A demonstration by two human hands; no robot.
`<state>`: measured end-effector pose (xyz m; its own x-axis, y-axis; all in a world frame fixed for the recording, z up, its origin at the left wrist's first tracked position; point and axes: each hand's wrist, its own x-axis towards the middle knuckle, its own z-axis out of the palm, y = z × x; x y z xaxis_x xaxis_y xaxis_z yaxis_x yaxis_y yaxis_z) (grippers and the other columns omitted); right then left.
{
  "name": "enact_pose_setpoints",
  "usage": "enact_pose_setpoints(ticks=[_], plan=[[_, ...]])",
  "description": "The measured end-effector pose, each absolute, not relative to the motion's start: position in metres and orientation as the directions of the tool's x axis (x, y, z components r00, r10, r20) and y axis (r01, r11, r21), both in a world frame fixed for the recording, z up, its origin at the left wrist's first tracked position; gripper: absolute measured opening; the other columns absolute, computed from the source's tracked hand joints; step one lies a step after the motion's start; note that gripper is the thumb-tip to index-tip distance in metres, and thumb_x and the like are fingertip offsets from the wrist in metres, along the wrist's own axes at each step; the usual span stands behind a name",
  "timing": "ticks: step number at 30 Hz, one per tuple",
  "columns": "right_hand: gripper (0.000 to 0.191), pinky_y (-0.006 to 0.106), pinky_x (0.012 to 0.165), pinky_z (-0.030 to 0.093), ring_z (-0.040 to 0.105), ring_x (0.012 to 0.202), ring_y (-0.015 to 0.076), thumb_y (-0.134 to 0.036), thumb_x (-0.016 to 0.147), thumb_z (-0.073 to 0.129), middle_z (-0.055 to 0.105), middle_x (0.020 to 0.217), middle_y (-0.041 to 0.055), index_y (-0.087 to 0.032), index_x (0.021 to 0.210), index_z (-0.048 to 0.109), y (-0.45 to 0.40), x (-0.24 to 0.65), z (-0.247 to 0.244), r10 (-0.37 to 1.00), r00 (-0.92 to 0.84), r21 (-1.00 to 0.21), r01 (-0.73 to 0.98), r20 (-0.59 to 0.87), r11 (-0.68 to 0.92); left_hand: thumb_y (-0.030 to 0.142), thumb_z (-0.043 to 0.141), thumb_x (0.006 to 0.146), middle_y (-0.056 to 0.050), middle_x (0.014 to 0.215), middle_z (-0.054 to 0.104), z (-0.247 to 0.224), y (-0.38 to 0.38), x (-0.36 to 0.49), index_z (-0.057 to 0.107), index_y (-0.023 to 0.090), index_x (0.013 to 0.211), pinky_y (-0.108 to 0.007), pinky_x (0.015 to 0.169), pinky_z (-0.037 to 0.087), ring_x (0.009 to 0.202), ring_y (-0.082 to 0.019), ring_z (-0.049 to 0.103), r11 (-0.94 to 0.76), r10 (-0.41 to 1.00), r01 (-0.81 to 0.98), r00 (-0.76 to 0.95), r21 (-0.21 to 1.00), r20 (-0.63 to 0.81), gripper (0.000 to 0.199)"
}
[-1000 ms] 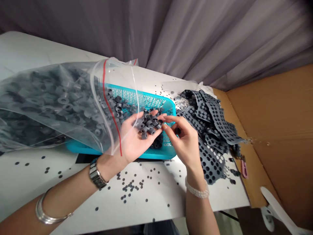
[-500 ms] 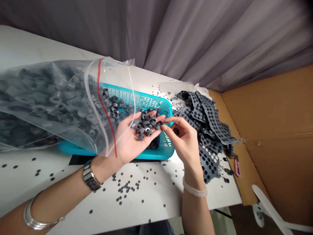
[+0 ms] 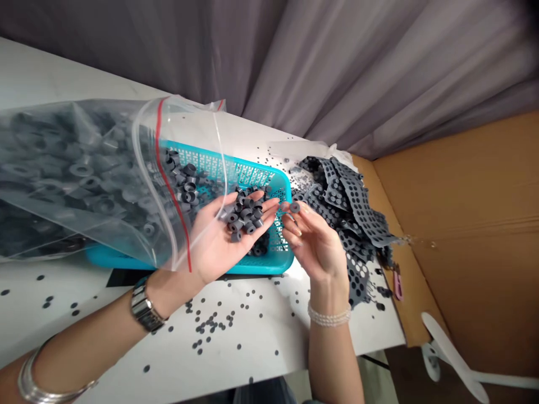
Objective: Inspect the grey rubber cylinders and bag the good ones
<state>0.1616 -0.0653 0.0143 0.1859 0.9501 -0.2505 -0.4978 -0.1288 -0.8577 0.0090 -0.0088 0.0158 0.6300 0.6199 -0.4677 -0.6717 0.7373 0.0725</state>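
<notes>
My left hand (image 3: 219, 241) is palm up, cupping a heap of small dark grey rubber caps (image 3: 246, 213) with holes in them. Just right of its fingertips, my right hand (image 3: 314, 241) pinches a single rubber cap (image 3: 295, 207) between thumb and fingers, its round holed end showing. Under both hands stands a turquoise plastic basket (image 3: 280, 264) with more grey caps inside. A clear zip bag (image 3: 84, 163) with a red strip, bulging with the same sort of caps, overlaps the basket's left part; its open mouth lies by my left wrist.
Perforated dark grey rubber sheets (image 3: 357, 207) are piled right of the basket. Small black discs (image 3: 210, 325) lie scattered on the white table (image 3: 168, 376). Pink-handled snips (image 3: 397, 283) lie near the right edge, beside a cardboard panel (image 3: 463, 213). A grey curtain (image 3: 269, 67) hangs behind.
My right hand has drawn away from the left palm with one cap and turned it so its round end shows. The left hand still holds the heap. The whole view has shifted slightly.
</notes>
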Motion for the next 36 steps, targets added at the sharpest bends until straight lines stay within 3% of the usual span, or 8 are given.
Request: enact_pose_setpoints(ticks=[3,7,13,16,19,22,24,36], plan=[[0.007,0.017,0.041,0.031,0.029,0.055,0.0082,-0.02,0.079,0.057,0.054,0.081,0.0033,-0.017,0.076,0.062,-0.065,0.165,0.019,0.938,0.102,-0.681,-0.714,-0.333,-0.163,0.018,0.05,0.083,-0.025,0.117,0.066,0.018,-0.009,0.01,0.061,0.006,0.103,-0.041,0.097,0.052,0.118,-0.033,0.058,0.726,0.622,-0.684,0.609,0.073,-0.492,0.025],[0.009,0.013,0.041,0.034,0.031,0.053,0.0068,-0.017,0.078,0.052,0.058,0.08,0.0044,-0.016,0.07,0.057,-0.065,0.166,0.02,0.933,0.054,-0.551,-0.819,-0.356,-0.163,0.018,0.049,0.083,-0.025,0.117,0.066,0.018,-0.009,0.01,0.059,0.007,0.103,-0.04,0.097,0.052,0.117,-0.032,0.059,0.718,0.631,-0.691,0.594,0.086,-0.499,0.025],[0.007,0.017,0.035,0.023,0.032,0.047,0.0071,-0.02,0.065,0.05,0.055,0.069,0.0019,-0.019,0.063,0.043,-0.064,0.164,0.018,0.946,0.056,-0.645,-0.744,-0.318,-0.173,0.022,0.051,0.083,-0.023,0.121,0.065,0.012,-0.009,0.008,0.061,0.01,0.104,-0.04,0.099,0.05,0.119,-0.03,0.058,0.741,0.623,-0.665,0.629,0.094,-0.464,0.027],[0.014,0.021,0.035,0.013,0.021,0.04,0.0065,-0.027,0.076,0.05,0.045,0.058,-0.0041,-0.022,0.066,0.042,-0.065,0.156,0.018,0.946,0.125,-0.8,-0.573,-0.299,-0.177,0.022,0.053,0.082,-0.022,0.12,0.065,0.009,-0.009,0.008,0.062,0.009,0.105,-0.039,0.101,0.048,0.12,-0.029,0.058,0.741,0.623,-0.666,0.635,0.086,-0.457,0.028],[0.016,0.023,0.038,0.014,0.016,0.04,0.0069,-0.034,0.082,0.059,0.03,0.049,-0.0097,-0.022,0.075,0.052,-0.069,0.143,0.018,0.957,0.219,-0.973,-0.172,-0.19,-0.153,0.021,0.052,0.082,-0.018,0.115,0.069,0.011,-0.008,0.008,0.063,0.01,0.106,-0.037,0.1,0.049,0.119,-0.027,0.059,0.735,0.631,-0.67,0.615,0.11,-0.473,0.028],[0.014,0.024,0.044,0.021,0.024,0.046,0.008,-0.029,0.081,0.066,0.03,0.051,-0.0096,-0.021,0.093,0.064,-0.074,0.132,0.018,0.972,0.234,-0.938,0.333,-0.014,-0.094,0.021,0.05,0.083,-0.018,0.11,0.071,0.014,-0.006,0.008,0.063,0.01,0.102,-0.035,0.101,0.048,0.118,-0.026,0.06,0.731,0.635,-0.665,0.583,0.152,-0.507,0.025],[0.019,0.024,0.047,0.024,0.028,0.048,0.0084,-0.027,0.083,0.064,0.031,0.052,-0.009,-0.021,0.101,0.065,-0.077,0.129,0.017,0.983,0.18,-0.861,0.505,0.04,-0.057,0.022,0.049,0.084,-0.018,0.107,0.071,0.016,-0.006,0.008,0.063,0.011,0.098,-0.034,0.1,0.048,0.116,-0.026,0.061,0.728,0.634,-0.668,0.569,0.154,-0.524,0.022],[0.018,0.024,0.048,0.03,0.031,0.044,0.0081,-0.028,0.087,0.062,0.028,0.052,-0.0091,-0.021,0.102,0.066,-0.079,0.125,0.019,0.976,0.089,-0.713,0.696,0.2,0.083,0.026,0.05,0.084,-0.016,0.107,0.071,0.01,-0.006,0.007,0.064,0.014,0.091,-0.037,0.1,0.049,0.115,-0.026,0.062,0.763,0.606,-0.63,0.616,0.148,-0.503,0.019]])
